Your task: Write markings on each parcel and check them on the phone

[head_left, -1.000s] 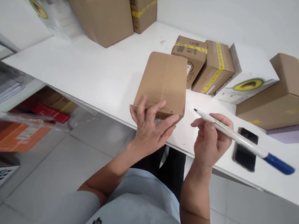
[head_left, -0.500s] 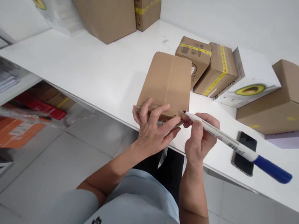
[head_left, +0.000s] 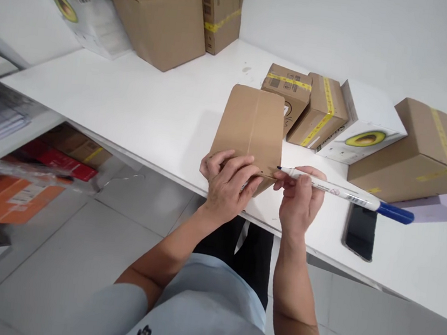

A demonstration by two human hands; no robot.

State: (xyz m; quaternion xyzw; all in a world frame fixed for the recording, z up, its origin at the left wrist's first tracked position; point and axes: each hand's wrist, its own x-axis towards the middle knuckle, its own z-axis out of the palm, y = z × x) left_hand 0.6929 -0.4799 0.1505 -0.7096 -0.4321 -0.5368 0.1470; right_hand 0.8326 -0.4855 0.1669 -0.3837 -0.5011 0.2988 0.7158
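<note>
White table (head_left: 167,95) along wall (head_left: 346,30), tiled floor (head_left: 48,271); left grip (head_left: 226,188) holding carton (head_left: 249,124), right grip (head_left: 299,206) closed round marker (head_left: 356,198)

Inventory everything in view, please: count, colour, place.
Handled carton: 1, brown, table front
Marker: 1, white and blue, right hand
Phone: 1, black, right front
Taped cartons: 3, brown, right row
Avocado-print boxes: 2, white, right row and back left
Stacked cartons: 5, brown, back left
Lilac item: 1, far right
Table: 1, white, centre
Orange box: 1, lower left
Floor: grey tiles
Left hand: 1, on handled carton
Right hand: 1, gripping marker
</note>
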